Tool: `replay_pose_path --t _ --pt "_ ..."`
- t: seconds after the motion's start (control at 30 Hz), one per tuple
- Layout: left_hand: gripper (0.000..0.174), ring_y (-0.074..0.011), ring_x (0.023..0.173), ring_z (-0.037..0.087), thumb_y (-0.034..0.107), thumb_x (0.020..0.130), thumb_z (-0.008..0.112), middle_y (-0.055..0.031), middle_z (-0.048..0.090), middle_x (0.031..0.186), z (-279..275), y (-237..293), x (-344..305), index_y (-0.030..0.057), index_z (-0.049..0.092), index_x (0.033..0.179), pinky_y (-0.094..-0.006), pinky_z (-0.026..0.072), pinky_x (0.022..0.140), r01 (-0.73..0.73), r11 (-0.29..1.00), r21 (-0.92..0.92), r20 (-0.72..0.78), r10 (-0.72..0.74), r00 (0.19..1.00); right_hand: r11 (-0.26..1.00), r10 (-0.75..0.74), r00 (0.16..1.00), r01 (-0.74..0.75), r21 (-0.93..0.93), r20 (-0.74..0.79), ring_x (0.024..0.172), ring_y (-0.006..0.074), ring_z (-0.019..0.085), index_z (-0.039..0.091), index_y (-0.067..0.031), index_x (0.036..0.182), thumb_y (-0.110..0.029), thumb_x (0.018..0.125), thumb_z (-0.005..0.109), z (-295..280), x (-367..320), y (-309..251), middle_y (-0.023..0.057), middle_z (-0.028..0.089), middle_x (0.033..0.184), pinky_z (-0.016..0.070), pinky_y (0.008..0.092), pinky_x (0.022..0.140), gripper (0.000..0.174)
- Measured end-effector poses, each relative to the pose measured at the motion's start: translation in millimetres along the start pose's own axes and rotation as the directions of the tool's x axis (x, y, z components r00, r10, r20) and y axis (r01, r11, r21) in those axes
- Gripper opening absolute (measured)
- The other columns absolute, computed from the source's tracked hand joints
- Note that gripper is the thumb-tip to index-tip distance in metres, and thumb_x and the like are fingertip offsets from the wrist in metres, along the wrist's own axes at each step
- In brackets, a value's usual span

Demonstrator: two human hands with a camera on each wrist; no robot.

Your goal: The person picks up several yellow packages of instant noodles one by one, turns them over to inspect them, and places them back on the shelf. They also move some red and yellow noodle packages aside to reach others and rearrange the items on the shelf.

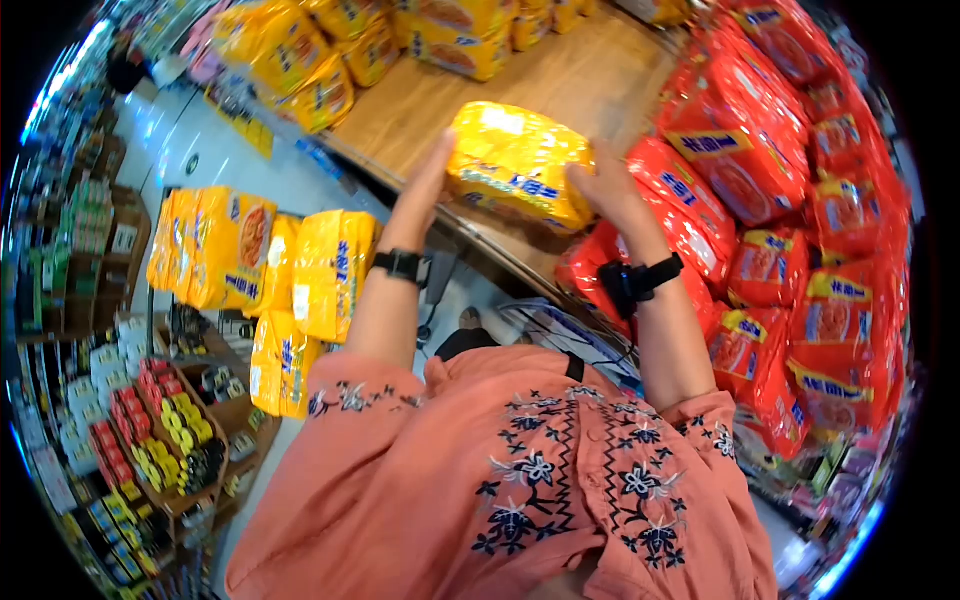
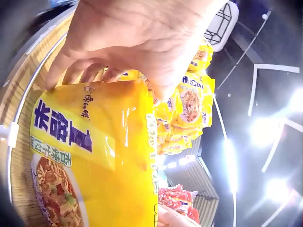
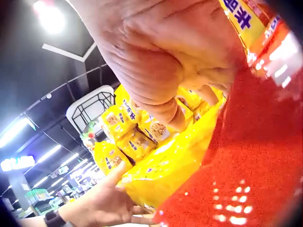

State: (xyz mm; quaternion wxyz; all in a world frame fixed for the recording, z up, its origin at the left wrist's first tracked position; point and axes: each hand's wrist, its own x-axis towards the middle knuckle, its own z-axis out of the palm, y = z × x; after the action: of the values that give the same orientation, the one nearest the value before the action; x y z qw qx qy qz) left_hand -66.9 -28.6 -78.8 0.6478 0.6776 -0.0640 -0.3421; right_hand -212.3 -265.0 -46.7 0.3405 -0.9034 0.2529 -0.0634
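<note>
A yellow multipack of instant noodles (image 1: pixel 520 165) is held between both hands above the wooden display table in the head view. My left hand (image 1: pixel 428 190) grips its left end; in the left wrist view, the thumb and fingers spread over the end of the yellow pack (image 2: pixel 104 142), which shows a noodle bowl picture. On the opposite end, my right hand (image 1: pixel 615 195) holds it with the thumb along the near top edge. The right wrist view shows the right hand (image 3: pixel 165 61) at the yellow pack (image 3: pixel 175 158), partly hidden behind a red pack (image 3: pixel 251 156).
Red noodle multipacks (image 1: pixel 745 150) are heaped along the right of the wooden table (image 1: pixel 400 110). More yellow packs (image 1: pixel 450 35) stand at its far side. Left of the body, several yellow packs (image 1: pixel 225 245) sit stacked on a cart-like frame. Store shelves (image 1: pixel 160 430) lie beyond.
</note>
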Motion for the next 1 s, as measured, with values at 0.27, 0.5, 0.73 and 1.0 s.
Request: replay_pose_path --t 0.27,0.5,0.73,1.0 --pt "0.076 -0.0189 0.106 0.059 0.066 0.09 0.056 -0.0076 0.064 0.123 2 -7 6 0.0073 0.055 0.137 -0.0325 0.0465 0.085 0.008 0.994 -0.106 0.113 0.004 0.994 0.937 -0.002 0.996 -0.031 0.348 0.094 0.11 0.0229 0.06 0.044 0.0084 0.138 -0.03 0.093 0.064 8 7 -2 0.0189 0.062 0.122 0.0477 0.0321 0.095 0.062" --pt "0.051 -0.0121 0.107 0.057 0.04 0.099 0.058 -0.0037 0.065 0.117 3 5 -37 -0.0002 0.058 0.129 -0.027 0.0423 0.096 -0.346 0.912 -0.22 0.033 0.361 0.932 0.883 -0.091 0.993 0.118 0.454 -0.082 0.108 0.0218 0.061 0.044 0.0085 0.136 -0.02 0.093 0.061 -7 -25 -54 0.0188 0.062 0.119 0.0476 0.0307 0.094 0.054" --pt "0.05 -0.0155 0.11 0.058 0.031 0.1 0.058 -0.0103 0.061 0.123 -39 38 -140 -0.0028 0.049 0.135 -0.0295 0.0448 0.098 -0.535 0.815 -0.223 -0.349 0.446 0.824 0.804 -0.478 0.864 0.504 0.315 -0.159 0.103 0.0205 0.063 0.045 0.0034 0.137 -0.019 0.094 0.062 -6 -38 -146 0.0163 0.064 0.115 0.0486 0.0322 0.092 0.051" --pt "0.063 -0.0201 0.121 0.053 0.041 0.101 0.053 -0.0147 0.053 0.135 -88 -4 -224 0.0001 0.036 0.145 -0.0333 0.042 0.103 -0.574 0.806 -0.143 -0.765 0.277 0.581 0.68 -0.688 0.724 0.621 0.389 0.048 0.094 0.0394 0.067 0.053 -0.0008 0.128 -0.029 0.089 0.062 88 -23 -241 0.0249 0.068 0.104 0.0521 0.046 0.081 0.049"
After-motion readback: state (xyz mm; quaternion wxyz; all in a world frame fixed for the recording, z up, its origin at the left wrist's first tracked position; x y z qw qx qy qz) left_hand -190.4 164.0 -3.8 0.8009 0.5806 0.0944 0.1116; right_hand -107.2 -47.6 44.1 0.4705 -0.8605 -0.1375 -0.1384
